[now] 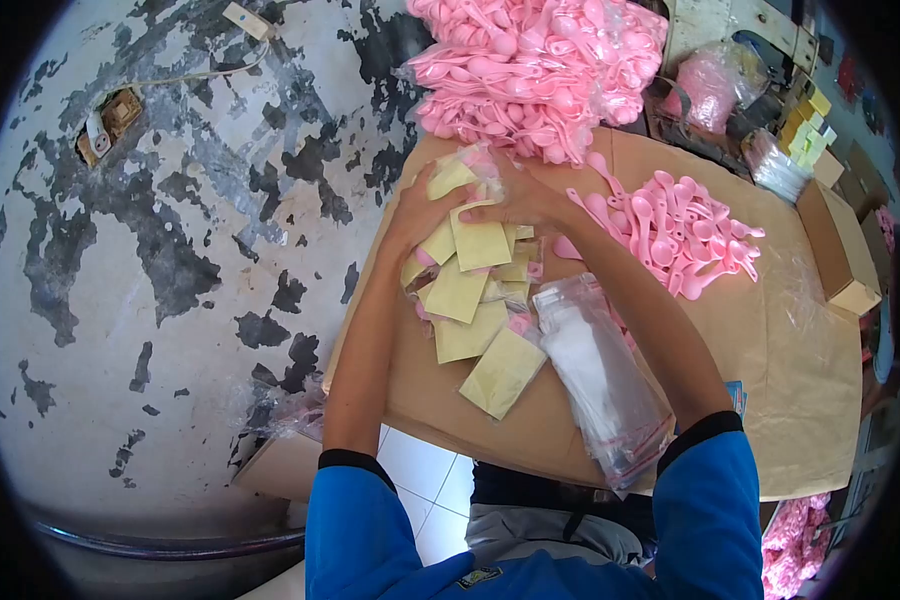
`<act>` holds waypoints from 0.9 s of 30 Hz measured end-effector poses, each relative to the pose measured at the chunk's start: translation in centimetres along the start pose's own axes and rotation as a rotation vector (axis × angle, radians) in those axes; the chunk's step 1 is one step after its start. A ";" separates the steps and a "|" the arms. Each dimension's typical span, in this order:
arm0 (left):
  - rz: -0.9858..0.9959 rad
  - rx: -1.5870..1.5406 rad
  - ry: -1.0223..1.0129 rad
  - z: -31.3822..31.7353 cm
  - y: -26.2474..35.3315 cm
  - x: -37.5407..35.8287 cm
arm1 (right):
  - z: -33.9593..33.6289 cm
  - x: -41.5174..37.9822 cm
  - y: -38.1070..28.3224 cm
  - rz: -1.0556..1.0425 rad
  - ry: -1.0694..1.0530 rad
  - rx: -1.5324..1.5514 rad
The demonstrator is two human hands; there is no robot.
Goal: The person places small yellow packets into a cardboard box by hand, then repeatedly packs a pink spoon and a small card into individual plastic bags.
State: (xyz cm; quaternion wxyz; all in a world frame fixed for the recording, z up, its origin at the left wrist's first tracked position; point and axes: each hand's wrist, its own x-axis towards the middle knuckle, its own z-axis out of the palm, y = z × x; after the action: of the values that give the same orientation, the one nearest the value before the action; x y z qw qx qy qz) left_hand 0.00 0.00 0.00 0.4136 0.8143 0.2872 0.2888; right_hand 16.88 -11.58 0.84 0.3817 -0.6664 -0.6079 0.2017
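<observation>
My left hand (420, 205) and right hand (515, 200) both pinch one small clear packet (465, 172), at twelve o'clock of the yellow packets (470, 300).

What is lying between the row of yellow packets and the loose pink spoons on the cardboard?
In the head view, a stack of clear plastic bags lies between the yellow packets and the pink spoons.

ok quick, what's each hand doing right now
left hand: curled around the yellow packets, edge of the pile
right hand: fingers down on the top packets, grip unclear
</observation>
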 end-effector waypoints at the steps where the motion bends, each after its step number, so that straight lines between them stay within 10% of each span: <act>1: -0.004 -0.040 -0.006 0.3 0.3 -0.3 | 0.0 -0.3 -0.2 0.022 -0.010 0.005; 13: 0.016 -0.654 -0.032 0.1 3.9 -1.7 | -1.1 -1.8 -5.1 -0.197 0.152 0.143; 27: 0.578 -0.607 0.116 -2.1 18.2 -0.2 | -11.9 -5.0 -14.7 -0.630 0.466 -0.186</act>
State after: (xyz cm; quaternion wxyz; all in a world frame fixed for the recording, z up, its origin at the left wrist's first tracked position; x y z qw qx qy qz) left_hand 2.58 -8.04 16.28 0.5200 0.6849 -0.0286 0.5097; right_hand 15.02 -19.99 18.44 0.4905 -0.5071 -0.6953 -0.1375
